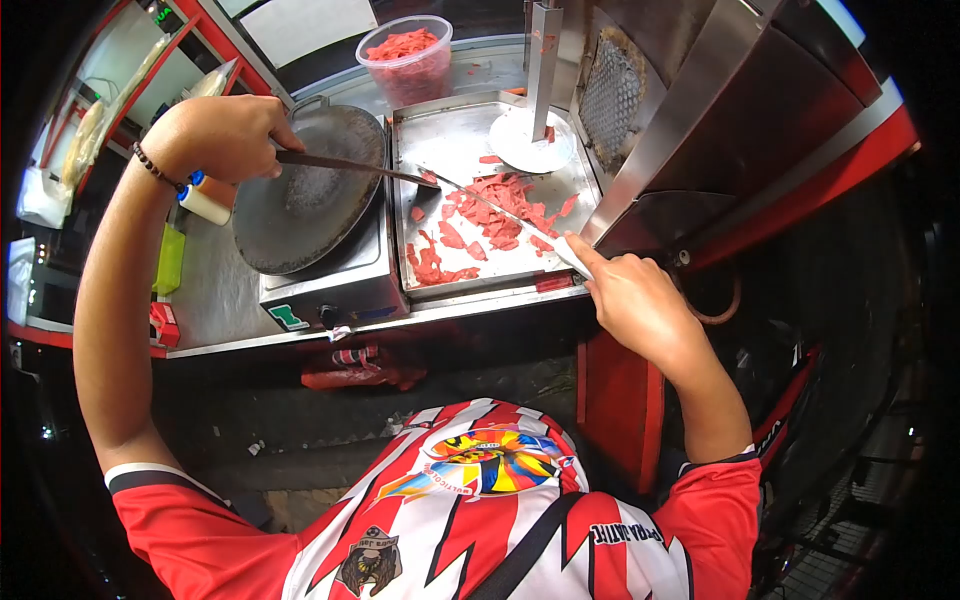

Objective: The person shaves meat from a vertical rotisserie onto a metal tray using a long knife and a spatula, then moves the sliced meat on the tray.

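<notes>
My left hand (240, 140) is closed on the handle of a metal spatula (355, 164), which reaches over the dark round pan (305, 205) to the tray. My right hand (630, 290) grips the white handle of a long knife (500, 212), its index finger stretched along it. The blade lies over red sliced pieces (495, 215) on the metal tray (430, 288), and its tip is close to the spatula's end. Around the main pile, more red pieces are scattered toward the tray's left front corner.
A clear tub (405, 70) of red pieces stands behind the tray. A vertical metal post (543, 70) rises from a white disc (530, 140). Slanted metal panels (690, 120) border the right. Left of the pan are a bottle (208, 197) and a green container (169, 260).
</notes>
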The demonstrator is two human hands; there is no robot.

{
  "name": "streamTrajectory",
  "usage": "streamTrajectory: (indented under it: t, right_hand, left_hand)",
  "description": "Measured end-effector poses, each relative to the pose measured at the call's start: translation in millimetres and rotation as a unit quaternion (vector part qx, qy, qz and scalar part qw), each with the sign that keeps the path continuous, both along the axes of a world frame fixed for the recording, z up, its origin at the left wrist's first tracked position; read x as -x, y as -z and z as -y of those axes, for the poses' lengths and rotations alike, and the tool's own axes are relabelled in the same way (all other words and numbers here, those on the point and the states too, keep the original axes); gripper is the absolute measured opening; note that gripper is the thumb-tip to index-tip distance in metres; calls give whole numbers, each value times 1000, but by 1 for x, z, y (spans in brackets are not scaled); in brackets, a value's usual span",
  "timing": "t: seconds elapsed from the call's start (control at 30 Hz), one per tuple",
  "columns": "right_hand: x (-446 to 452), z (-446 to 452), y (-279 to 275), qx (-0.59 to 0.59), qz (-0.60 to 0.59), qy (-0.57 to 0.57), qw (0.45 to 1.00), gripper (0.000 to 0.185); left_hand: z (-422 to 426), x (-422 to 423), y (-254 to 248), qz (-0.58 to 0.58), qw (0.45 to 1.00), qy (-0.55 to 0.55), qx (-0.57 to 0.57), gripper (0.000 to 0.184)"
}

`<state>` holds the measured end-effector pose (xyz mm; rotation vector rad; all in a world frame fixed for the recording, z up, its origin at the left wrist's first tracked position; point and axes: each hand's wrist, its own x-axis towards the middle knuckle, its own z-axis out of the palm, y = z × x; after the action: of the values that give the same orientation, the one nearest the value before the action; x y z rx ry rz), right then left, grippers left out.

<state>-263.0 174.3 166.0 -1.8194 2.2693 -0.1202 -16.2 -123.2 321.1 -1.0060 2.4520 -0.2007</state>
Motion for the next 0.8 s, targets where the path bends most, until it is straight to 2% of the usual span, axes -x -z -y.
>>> streamTrajectory:
  t: [0.13,0.27,0.4,0.5,0.6,0.73,0.8]
  right_hand:
    - [2,-9,-10,-37,3,-15,999,65]
    - [11,-38,-30,-79,20,-6,997,62]
    - [17,-56,-45,-83,-9,3,997,60]
    - [18,-50,-47,-42,-7,2,999,57]
    - [17,-29,-31,-7,-5,-25,1000,59]
    - [13,2,-21,-31,-8,-35,999,72]
    - [8,11,-24,-43,-14,-32,998,72]
  left_hand:
    - [12,-8,8,-26,999,35,3,49]
    - [13,-7,8,-27,999,37,2,47]
    - [18,-7,6,-26,999,26,-14,46]
    - [16,-4,5,-4,999,-10,-31,46]
    - [21,-7,7,2,999,-3,-33,47]
    - [18,-7,7,-7,1000,-3,-19,47]
    - [16,-9,6,-16,1000,9,-13,47]
